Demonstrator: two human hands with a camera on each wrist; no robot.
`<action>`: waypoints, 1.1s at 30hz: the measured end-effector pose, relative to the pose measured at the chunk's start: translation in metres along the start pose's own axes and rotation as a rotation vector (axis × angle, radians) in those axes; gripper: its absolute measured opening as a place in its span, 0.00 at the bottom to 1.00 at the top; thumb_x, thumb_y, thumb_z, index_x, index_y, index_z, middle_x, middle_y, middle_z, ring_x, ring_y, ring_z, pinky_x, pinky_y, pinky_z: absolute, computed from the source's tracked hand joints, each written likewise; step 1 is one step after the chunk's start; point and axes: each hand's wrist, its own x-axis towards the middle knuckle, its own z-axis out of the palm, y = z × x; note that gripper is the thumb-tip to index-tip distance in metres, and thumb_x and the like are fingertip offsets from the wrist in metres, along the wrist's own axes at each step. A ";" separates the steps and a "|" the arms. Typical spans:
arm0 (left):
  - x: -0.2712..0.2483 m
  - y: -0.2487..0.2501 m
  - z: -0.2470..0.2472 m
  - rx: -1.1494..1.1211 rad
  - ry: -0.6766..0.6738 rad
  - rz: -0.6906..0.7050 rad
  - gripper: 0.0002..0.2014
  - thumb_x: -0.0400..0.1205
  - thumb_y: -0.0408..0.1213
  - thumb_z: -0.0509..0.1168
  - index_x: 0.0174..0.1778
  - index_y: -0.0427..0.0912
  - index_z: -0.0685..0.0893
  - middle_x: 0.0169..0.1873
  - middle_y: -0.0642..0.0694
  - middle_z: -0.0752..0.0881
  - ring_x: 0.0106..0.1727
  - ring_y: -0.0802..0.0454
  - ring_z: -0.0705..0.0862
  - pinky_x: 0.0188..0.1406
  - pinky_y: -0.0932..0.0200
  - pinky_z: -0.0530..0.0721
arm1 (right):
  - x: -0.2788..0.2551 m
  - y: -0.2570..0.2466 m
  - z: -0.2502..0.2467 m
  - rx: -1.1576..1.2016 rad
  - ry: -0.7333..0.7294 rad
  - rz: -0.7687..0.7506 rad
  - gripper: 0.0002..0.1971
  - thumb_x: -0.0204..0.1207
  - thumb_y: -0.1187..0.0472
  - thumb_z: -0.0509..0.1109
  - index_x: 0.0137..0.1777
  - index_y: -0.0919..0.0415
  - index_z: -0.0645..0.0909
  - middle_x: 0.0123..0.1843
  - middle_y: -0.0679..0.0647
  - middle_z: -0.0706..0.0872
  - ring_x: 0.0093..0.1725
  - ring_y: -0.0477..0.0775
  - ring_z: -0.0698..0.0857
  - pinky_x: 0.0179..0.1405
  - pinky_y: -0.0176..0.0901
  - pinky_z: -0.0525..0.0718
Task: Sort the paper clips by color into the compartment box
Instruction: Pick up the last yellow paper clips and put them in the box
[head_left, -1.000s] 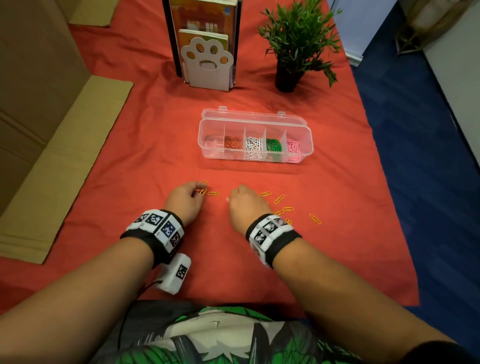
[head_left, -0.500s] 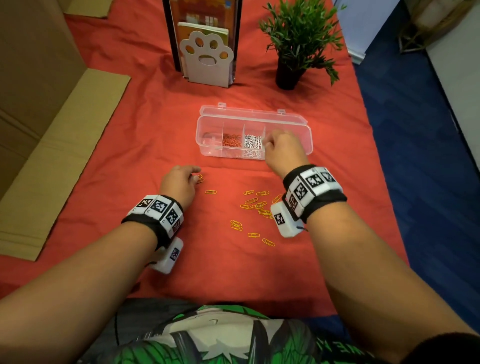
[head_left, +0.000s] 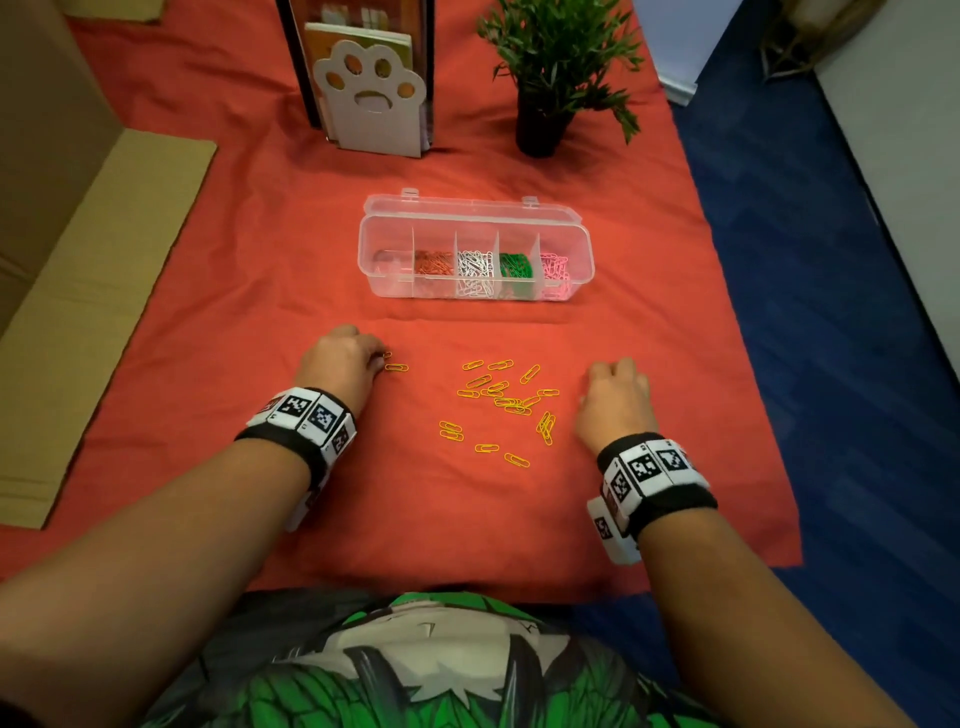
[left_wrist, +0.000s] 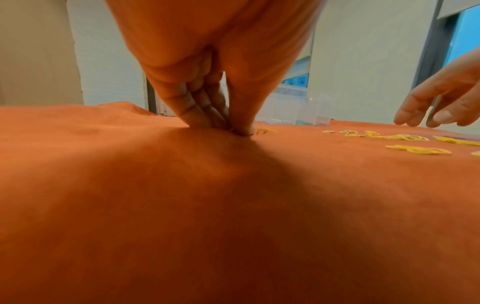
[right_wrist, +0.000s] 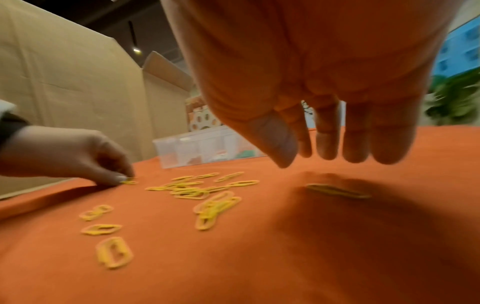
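A clear compartment box (head_left: 387, 234) stands open on the red cloth; it holds red, white, green and pink clips in separate sections, and its leftmost section looks nearly bare. Several yellow paper clips (head_left: 501, 400) lie scattered in front of it. My left hand (head_left: 379, 358) is at their left edge, fingertips (left_wrist: 237, 128) pressed to the cloth and pinching a yellow clip (right_wrist: 127, 182), with another clip (head_left: 397, 368) beside it. My right hand (head_left: 610, 369) hovers right of the pile, fingers (right_wrist: 327, 144) straight and holding nothing, over one yellow clip (right_wrist: 337, 190).
A paw-shaped bookend (head_left: 371, 98) with books and a potted plant (head_left: 550, 67) stand behind the box. Flattened cardboard (head_left: 88, 291) lies along the left. The cloth ends at the right above blue floor (head_left: 831, 312).
My right hand went from the yellow clips up to the box and has come back down to the right of the pile. The left hand stayed at the left clips.
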 end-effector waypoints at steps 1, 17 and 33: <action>0.000 0.002 -0.001 0.027 -0.009 -0.001 0.10 0.77 0.34 0.65 0.52 0.40 0.87 0.46 0.34 0.83 0.48 0.32 0.83 0.47 0.43 0.83 | 0.000 0.007 -0.002 0.006 -0.016 0.058 0.16 0.76 0.66 0.59 0.64 0.65 0.74 0.65 0.63 0.71 0.64 0.67 0.72 0.65 0.53 0.73; -0.036 0.056 0.006 -1.195 -0.443 -0.632 0.13 0.80 0.32 0.52 0.30 0.42 0.75 0.25 0.47 0.72 0.18 0.56 0.73 0.16 0.68 0.73 | -0.033 -0.048 0.032 0.044 -0.060 -0.176 0.15 0.74 0.71 0.59 0.61 0.67 0.71 0.62 0.65 0.74 0.62 0.66 0.76 0.62 0.54 0.76; -0.044 0.047 0.032 -0.111 -0.277 0.329 0.08 0.79 0.35 0.64 0.49 0.35 0.80 0.49 0.37 0.83 0.52 0.39 0.81 0.53 0.53 0.75 | -0.015 -0.023 0.018 0.869 -0.394 0.053 0.13 0.77 0.73 0.60 0.36 0.55 0.75 0.31 0.52 0.76 0.29 0.47 0.75 0.26 0.34 0.77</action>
